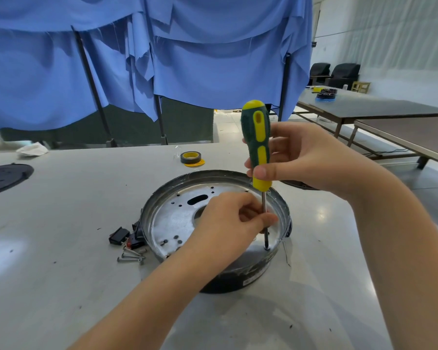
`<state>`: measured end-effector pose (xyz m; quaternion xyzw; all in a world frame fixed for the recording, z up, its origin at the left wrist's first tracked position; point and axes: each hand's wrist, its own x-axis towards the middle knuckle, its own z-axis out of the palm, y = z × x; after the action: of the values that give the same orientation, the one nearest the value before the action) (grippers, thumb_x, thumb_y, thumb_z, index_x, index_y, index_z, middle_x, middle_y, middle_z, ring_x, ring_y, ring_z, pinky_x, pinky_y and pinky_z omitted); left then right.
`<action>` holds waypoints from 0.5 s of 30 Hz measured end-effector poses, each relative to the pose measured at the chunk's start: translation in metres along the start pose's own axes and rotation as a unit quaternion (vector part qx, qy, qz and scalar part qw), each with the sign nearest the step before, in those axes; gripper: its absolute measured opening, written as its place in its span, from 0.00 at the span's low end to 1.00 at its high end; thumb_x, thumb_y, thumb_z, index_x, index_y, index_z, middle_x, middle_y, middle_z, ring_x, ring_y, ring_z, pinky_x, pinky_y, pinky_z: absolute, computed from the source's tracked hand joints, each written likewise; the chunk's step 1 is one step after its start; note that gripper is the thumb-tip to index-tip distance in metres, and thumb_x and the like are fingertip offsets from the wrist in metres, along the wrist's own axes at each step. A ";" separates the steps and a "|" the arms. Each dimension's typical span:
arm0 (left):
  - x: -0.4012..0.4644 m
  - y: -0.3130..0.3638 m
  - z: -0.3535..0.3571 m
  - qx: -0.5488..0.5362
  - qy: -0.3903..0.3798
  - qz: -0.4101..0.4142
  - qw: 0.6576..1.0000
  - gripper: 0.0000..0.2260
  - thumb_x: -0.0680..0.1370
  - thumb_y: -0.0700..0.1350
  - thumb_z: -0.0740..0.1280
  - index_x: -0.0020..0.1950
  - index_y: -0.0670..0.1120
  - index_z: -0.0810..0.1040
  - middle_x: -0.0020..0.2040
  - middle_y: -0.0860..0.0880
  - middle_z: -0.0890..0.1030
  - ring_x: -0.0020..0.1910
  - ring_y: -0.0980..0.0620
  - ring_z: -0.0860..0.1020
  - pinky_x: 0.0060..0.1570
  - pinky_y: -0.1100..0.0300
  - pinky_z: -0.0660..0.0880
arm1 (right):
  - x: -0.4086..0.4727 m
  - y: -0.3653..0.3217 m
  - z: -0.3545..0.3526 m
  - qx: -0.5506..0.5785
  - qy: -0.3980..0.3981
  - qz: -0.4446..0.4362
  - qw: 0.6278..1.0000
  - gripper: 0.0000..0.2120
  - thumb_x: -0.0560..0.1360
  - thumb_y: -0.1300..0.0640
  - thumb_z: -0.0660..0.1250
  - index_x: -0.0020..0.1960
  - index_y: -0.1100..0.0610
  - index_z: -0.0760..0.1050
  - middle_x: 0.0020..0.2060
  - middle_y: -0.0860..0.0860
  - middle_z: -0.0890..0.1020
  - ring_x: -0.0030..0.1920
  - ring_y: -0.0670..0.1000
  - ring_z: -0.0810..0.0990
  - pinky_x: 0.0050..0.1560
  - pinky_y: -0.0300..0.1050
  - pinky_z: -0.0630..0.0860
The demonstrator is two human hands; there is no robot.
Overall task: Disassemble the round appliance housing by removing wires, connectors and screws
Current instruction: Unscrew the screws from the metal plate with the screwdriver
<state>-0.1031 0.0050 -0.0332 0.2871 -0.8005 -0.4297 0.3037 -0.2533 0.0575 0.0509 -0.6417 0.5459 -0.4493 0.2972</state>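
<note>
While the round housing point(214, 223) sits open side up near the middle of the pale counter point(74, 248), we see both hands working over it. Right hand point(306, 160) has its grip wrapped round the green-and-yellow handle of the screwdriver point(257, 145), thumb pressed on the lower yellow part, and the tool stands almost upright! Down the metal shaft we go: its tip is planted on a screw point(266, 248) at the near right edge of the silvery plate inside the housing. Left hand point(228, 223) reaches in across the plate, and its grip is a pinch, thumb and fingertips closed on the shaft partway down. The plate shows an oval slot and several small holes, with a larger opening near the centre partly hidden by that left hand.

Just beside the housing on its left we spot a black rocker switch point(119, 235) and a small heap of loose screws point(132, 256) on the counter. Farther back lies a roll of black tape point(190, 157) with a yellow core. At the far left edge, a dark round plate point(5, 176) rests flat. Blue cloth point(162, 59) hangs behind the counter.
</note>
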 end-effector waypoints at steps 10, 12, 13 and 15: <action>0.000 0.000 0.000 -0.020 -0.043 0.008 0.999 0.09 0.76 0.42 0.69 0.40 0.56 0.79 0.38 0.56 0.85 0.40 0.60 0.83 0.51 0.59 0.80 | -0.003 -0.002 -0.002 0.007 -0.053 0.005 0.999 0.27 0.68 0.57 0.75 0.65 0.49 0.72 0.48 0.48 0.85 0.51 0.49 0.84 0.51 0.39 0.79; 0.000 -0.001 0.000 -0.023 -0.033 0.010 0.999 0.09 0.75 0.42 0.71 0.39 0.56 0.79 0.38 0.56 0.85 0.38 0.60 0.83 0.50 0.58 0.80 | -0.001 -0.002 -0.001 -0.030 -0.029 0.005 0.999 0.25 0.63 0.51 0.76 0.59 0.46 0.77 0.42 0.44 0.84 0.47 0.46 0.84 0.49 0.36 0.79; 0.000 -0.001 0.000 -0.025 -0.029 0.008 0.999 0.08 0.75 0.42 0.71 0.39 0.55 0.80 0.38 0.56 0.85 0.38 0.60 0.83 0.49 0.57 0.80 | -0.001 -0.001 0.000 -0.045 -0.015 0.004 0.999 0.23 0.61 0.50 0.76 0.56 0.46 0.79 0.40 0.44 0.84 0.45 0.45 0.84 0.48 0.35 0.79; 0.001 -0.002 0.000 -0.023 -0.022 0.001 0.999 0.07 0.74 0.43 0.72 0.39 0.54 0.80 0.37 0.56 0.85 0.37 0.59 0.83 0.49 0.55 0.81 | 0.000 0.000 0.001 -0.056 0.007 0.002 0.998 0.22 0.60 0.50 0.76 0.53 0.47 0.81 0.41 0.45 0.85 0.44 0.46 0.85 0.46 0.35 0.79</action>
<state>-0.1031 0.0034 -0.0346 0.2694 -0.7972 -0.4541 0.2928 -0.2519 0.0573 0.0507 -0.6533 0.5736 -0.4219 0.2575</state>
